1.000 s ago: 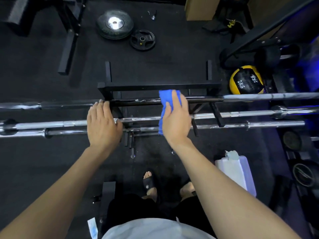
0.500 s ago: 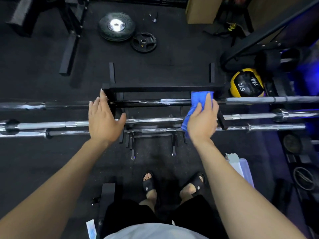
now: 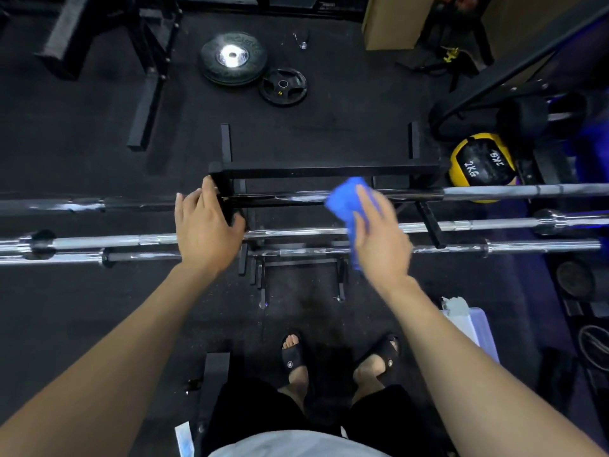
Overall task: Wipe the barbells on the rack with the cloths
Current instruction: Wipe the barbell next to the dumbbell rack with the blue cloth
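Note:
Three barbells lie across a low black rack (image 3: 326, 171) in front of me. The top barbell (image 3: 514, 191) is dark in the middle, and two chrome barbells (image 3: 461, 225) (image 3: 540, 245) rest below it. My right hand (image 3: 379, 239) presses a blue cloth (image 3: 344, 201) over the top barbell, right of the rack's centre; the hand and cloth are blurred. My left hand (image 3: 206, 227) rests on the rack's left upright beside the top bar, fingers curled on the post.
Weight plates (image 3: 232, 57) (image 3: 282, 86) lie on the dark floor beyond the rack. A yellow and black medicine ball (image 3: 479, 164) sits at the right. A pale plastic container (image 3: 471, 328) stands by my right leg. My sandalled feet (image 3: 293, 354) are just behind the rack.
My right hand slid the blue cloth right along the top barbell, then back left a little. My left hand shifted from the bar onto the rack's left post.

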